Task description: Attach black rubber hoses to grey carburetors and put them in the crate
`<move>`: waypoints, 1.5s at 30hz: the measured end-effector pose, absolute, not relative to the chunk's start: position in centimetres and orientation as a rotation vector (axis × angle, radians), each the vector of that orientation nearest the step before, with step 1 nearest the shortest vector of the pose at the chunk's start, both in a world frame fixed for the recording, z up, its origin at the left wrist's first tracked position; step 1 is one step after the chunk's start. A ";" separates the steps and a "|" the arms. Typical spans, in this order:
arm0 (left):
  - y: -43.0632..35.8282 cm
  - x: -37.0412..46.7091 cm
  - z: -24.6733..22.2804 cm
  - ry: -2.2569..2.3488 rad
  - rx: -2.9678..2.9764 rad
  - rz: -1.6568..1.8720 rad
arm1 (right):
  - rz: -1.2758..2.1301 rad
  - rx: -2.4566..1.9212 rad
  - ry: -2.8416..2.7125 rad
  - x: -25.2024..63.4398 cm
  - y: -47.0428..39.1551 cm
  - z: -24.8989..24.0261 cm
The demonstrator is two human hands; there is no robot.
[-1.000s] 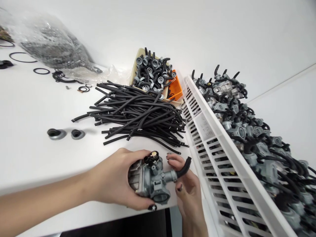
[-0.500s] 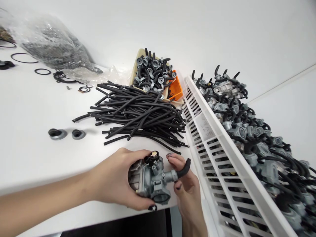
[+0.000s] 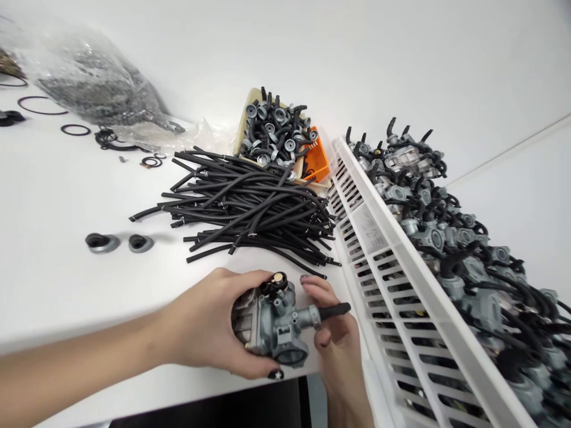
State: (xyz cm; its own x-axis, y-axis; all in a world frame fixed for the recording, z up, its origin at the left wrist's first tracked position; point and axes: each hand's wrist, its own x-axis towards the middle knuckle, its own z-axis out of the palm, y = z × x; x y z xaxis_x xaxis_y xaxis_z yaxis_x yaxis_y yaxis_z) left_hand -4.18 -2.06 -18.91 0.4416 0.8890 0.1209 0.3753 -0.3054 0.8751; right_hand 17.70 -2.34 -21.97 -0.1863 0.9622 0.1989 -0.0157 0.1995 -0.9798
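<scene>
A grey metal carburetor (image 3: 285, 327) lies in my left hand (image 3: 209, 324), the fingers and thumb wrapped round its body from the left. Its round mouth faces down toward me, and a black knob with a brass centre shows on top. From its right side sticks a ribbed metal cap (image 3: 314, 316) with a black rubber boot (image 3: 334, 311) that points right. My right hand (image 3: 336, 339) is around this cap, its thumb below and fingers above, spread apart. Whether a fingertip touches the cap behind the boot is hidden.
Black hoses (image 3: 254, 208) lie piled beyond my hands. Behind them stand a cream bin (image 3: 243, 122) of booted caps and an orange box (image 3: 317, 160). A white slotted crate (image 3: 397, 285) full of carburetors borders the right. Two loose caps (image 3: 102, 242) and a plastic bag (image 3: 102, 83) are left.
The cap has turned on the carburetor: its rubber boot pointed up and right before and now points straight right. My left hand keeps its hold; the right hand has barely shifted.
</scene>
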 end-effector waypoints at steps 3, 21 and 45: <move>-2.1 -4.2 -18.8 1.034 1.850 0.763 | 1.186 -0.934 -1.437 18.2 -2.4 -22.2; -2.1 -4.0 -18.0 1.121 1.661 0.769 | 1.077 -0.946 -1.289 18.6 -2.1 -23.7; -1.7 -4.6 -20.1 0.933 0.863 1.144 | 0.951 -1.019 -1.130 17.0 -2.7 -23.0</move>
